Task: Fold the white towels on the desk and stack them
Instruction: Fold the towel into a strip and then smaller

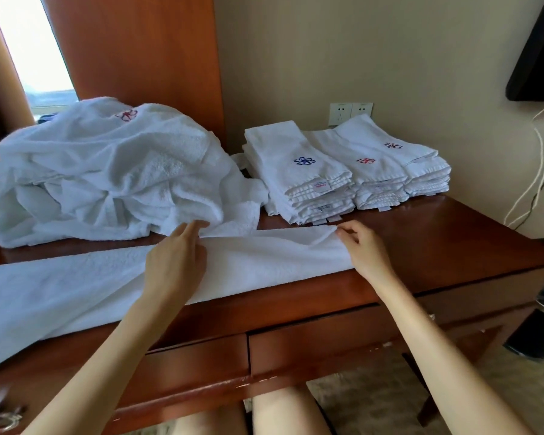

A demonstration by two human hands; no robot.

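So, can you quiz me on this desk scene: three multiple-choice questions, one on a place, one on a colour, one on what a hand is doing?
1. Where do the folded stacks sit? A) back right of the desk B) front left edge C) on the floor
2. The emblem on the stack nearest the loose pile is? A) green B) blue C) yellow
3. The right hand is? A) idle B) holding a cup C) pinching a corner of the long towel
Answers: 1 A, beside the wall sockets; 2 B, blue stitching; 3 C, thumb and finger close on the corner.
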